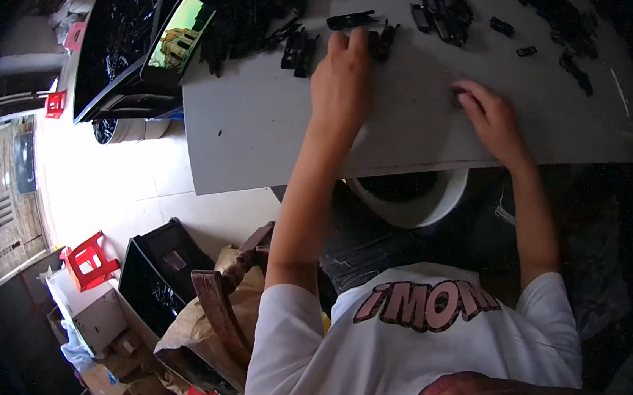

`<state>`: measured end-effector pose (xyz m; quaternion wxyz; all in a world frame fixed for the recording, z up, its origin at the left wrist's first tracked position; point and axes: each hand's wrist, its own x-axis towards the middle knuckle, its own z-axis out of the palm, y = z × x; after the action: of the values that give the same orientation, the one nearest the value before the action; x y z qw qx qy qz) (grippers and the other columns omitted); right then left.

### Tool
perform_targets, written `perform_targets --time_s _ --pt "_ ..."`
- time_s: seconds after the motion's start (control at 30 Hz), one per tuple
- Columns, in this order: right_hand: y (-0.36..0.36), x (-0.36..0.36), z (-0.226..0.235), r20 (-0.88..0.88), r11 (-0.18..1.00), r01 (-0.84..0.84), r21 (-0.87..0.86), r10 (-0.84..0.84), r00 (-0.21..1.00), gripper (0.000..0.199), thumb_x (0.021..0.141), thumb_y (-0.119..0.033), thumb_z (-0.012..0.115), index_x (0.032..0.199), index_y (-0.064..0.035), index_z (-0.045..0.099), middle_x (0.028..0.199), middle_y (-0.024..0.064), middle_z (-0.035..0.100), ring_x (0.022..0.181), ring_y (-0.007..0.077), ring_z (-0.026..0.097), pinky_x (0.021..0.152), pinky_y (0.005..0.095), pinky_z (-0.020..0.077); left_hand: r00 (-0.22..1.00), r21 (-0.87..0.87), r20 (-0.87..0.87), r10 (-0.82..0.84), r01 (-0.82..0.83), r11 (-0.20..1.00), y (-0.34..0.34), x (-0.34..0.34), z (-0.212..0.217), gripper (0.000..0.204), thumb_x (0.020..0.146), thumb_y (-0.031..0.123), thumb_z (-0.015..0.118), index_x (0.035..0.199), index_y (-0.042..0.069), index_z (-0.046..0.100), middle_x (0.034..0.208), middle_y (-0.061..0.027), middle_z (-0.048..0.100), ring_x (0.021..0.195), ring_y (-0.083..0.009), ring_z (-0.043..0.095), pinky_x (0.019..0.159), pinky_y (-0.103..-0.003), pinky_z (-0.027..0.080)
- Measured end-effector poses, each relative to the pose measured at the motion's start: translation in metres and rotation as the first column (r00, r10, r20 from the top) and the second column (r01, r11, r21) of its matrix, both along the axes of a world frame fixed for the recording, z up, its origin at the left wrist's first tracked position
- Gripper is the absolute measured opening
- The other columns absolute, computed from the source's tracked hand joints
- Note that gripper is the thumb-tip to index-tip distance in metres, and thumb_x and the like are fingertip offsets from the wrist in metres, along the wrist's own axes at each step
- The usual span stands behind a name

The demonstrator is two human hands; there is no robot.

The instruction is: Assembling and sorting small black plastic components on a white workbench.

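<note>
My left hand (pixel 340 73) reaches far across the grey table board (pixel 265 134), its fingertips on small black plastic parts (pixel 380 39) near the back. Whether it grips one is hidden by the hand's back. My right hand (pixel 489 114) lies nearer the front edge, fingers curled, touching a small dark piece (pixel 459 96) on the board. Loose black parts (pixel 445 14) lie scattered at the back, with a large heap (pixel 250 17) at the back left.
A phone with a lit screen (pixel 178 37) leans at the table's left corner beside a black bin (pixel 115 49). A white bucket (pixel 408 196) sits under the table front. Red stools (pixel 88 261), black crates (pixel 160 273), cardboard boxes and a wooden chair (pixel 223 298) crowd the floor left.
</note>
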<state>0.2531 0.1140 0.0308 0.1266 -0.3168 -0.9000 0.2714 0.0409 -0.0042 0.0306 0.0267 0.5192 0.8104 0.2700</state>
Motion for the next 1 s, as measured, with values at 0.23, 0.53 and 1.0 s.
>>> perform_targets --time_s 0.23,0.53,1.0 --pt "0.004 -0.039 0.022 0.128 0.974 -0.012 0.226 -0.018 0.992 0.020 0.092 -0.025 0.053 0.090 -0.0052 0.052 0.082 0.0102 0.060 0.070 0.0306 0.061 0.053 0.0396 0.0442 0.987 0.350 0.117 -0.111 0.064 0.935 -0.021 -0.011 -0.002 0.047 0.080 0.003 0.055 0.124 0.009 0.043 0.102 -0.0188 0.052 0.081 -0.0346 0.058 0.067 -0.041 0.047" --pt "0.042 -0.119 -0.010 0.037 0.732 -0.018 0.682 -0.009 0.999 0.021 0.087 -0.026 0.060 0.089 -0.0055 0.057 0.089 0.0080 0.056 0.074 0.0280 0.059 0.060 0.0418 0.0484 0.649 0.307 0.741 -0.171 -0.102 0.946 -0.036 0.031 -0.009 0.031 0.083 0.003 0.058 0.113 0.004 0.054 0.084 -0.0120 0.061 0.072 -0.0179 0.060 0.068 -0.030 0.047" --pt "0.005 0.013 -0.012 -0.200 0.959 0.281 -0.018 -0.279 0.939 0.033 0.084 -0.010 0.064 0.116 -0.0015 0.057 0.105 0.0112 0.060 0.092 0.0205 0.060 0.077 0.0315 0.0480 0.657 0.364 0.722 -0.217 -0.094 0.927 -0.035 0.029 -0.010 0.028 0.082 0.003 0.060 0.110 0.004 0.057 0.085 -0.0127 0.064 0.077 -0.0189 0.064 0.071 -0.029 0.048"
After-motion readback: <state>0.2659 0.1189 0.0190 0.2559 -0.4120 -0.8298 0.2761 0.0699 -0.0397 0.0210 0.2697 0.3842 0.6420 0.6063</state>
